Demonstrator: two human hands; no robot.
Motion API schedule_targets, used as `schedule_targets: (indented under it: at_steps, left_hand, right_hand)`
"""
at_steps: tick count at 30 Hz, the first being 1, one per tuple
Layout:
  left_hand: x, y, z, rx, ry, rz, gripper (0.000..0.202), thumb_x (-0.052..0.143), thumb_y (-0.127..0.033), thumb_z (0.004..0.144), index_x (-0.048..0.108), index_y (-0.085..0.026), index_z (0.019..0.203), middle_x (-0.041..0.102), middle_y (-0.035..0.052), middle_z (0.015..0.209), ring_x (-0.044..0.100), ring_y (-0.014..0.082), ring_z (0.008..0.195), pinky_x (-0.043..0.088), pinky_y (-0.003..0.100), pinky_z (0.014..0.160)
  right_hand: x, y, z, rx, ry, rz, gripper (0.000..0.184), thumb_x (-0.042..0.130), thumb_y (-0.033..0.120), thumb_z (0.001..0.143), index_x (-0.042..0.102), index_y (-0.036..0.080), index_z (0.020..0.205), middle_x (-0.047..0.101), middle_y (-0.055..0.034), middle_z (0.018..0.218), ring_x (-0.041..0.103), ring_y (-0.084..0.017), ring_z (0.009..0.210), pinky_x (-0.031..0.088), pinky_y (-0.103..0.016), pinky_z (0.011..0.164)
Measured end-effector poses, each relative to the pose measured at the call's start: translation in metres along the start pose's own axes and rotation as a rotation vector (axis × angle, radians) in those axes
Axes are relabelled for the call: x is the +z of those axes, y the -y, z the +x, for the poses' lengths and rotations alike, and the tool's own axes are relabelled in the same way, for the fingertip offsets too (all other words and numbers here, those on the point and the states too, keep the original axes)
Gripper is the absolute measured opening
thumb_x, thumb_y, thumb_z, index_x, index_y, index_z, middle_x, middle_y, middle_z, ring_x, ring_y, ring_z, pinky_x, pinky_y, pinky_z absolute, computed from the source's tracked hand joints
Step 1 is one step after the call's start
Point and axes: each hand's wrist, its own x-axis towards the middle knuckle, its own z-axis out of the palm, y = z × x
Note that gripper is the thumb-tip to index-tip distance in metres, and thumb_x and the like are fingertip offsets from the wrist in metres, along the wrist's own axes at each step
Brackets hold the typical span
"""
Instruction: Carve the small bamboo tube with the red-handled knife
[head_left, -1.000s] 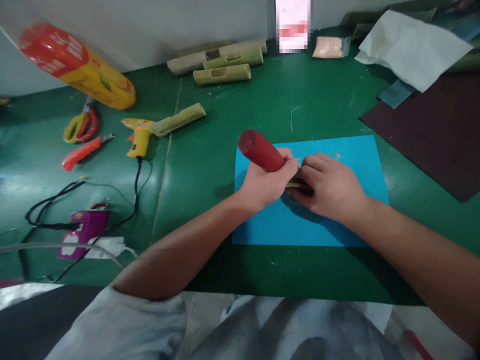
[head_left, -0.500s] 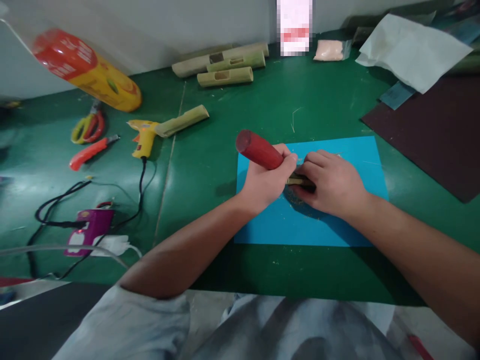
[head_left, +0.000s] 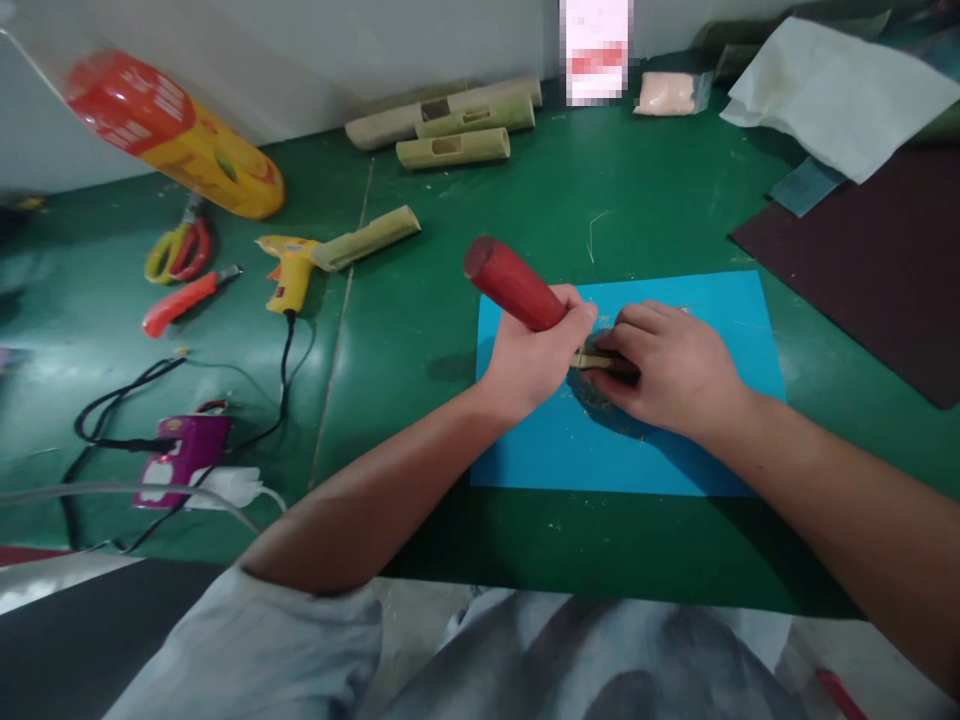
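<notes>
My left hand [head_left: 536,350] is closed around a thick red handle [head_left: 514,283], which leans up and to the left out of the fist. The handle's lower end and any blade are hidden by my fingers. My right hand [head_left: 671,365] grips a small bamboo piece [head_left: 592,360] close beside the left fist, and most of that piece is covered. Both hands are over a blue sheet [head_left: 555,450] dotted with fine shavings.
Cut bamboo tubes [head_left: 454,148] lie along the wall. To the left are a yellow glue gun [head_left: 291,275] with its cord, a red utility knife [head_left: 187,302], scissors [head_left: 180,250], a purple power strip [head_left: 180,450] and a large bottle [head_left: 180,135]. A dark board [head_left: 870,270] lies right.
The red handle has tipped slightly further up and left in my left hand. My right hand keeps its grip on the bamboo piece. The whole view has shifted a little.
</notes>
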Motion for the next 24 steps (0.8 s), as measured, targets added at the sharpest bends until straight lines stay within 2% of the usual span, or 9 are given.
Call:
schedule_targets:
  at_steps: [14, 20, 24]
  left_hand:
    - [0.0038, 0.0017, 0.0008, 0.055, 0.027, 0.049, 0.042, 0.064, -0.010, 0.092, 0.045, -0.021, 0.057, 0.041, -0.0051, 0.059, 0.039, 0.0113, 0.060, 0.044, 0.027, 0.064]
    - [0.0019, -0.0006, 0.0009, 0.023, 0.031, 0.038, 0.036, 0.066, -0.011, 0.086, 0.047, -0.021, 0.057, 0.040, -0.0053, 0.059, 0.038, 0.0107, 0.061, 0.043, 0.027, 0.064]
    - [-0.0017, -0.0030, 0.0003, -0.051, 0.092, 0.018, 0.037, 0.065, -0.014, 0.082, 0.043, -0.022, 0.053, 0.038, -0.0049, 0.055, 0.035, 0.0105, 0.058, 0.038, 0.028, 0.058]
  right_hand:
    - [-0.0012, 0.0019, 0.0021, 0.022, 0.008, 0.017, 0.022, 0.066, 0.034, 0.098, 0.074, 0.016, 0.089, 0.069, -0.0113, 0.088, 0.056, -0.024, 0.082, 0.034, -0.038, 0.071]
    - [-0.0007, 0.0020, 0.0014, 0.036, 0.013, 0.032, 0.020, 0.069, 0.035, 0.098, 0.072, 0.019, 0.088, 0.067, -0.0089, 0.088, 0.054, -0.023, 0.083, 0.032, -0.037, 0.071]
    - [-0.0026, 0.0020, 0.0024, 0.048, 0.037, 0.036, 0.020, 0.069, 0.035, 0.097, 0.073, 0.019, 0.087, 0.067, -0.0091, 0.087, 0.055, -0.024, 0.083, 0.032, -0.038, 0.071]
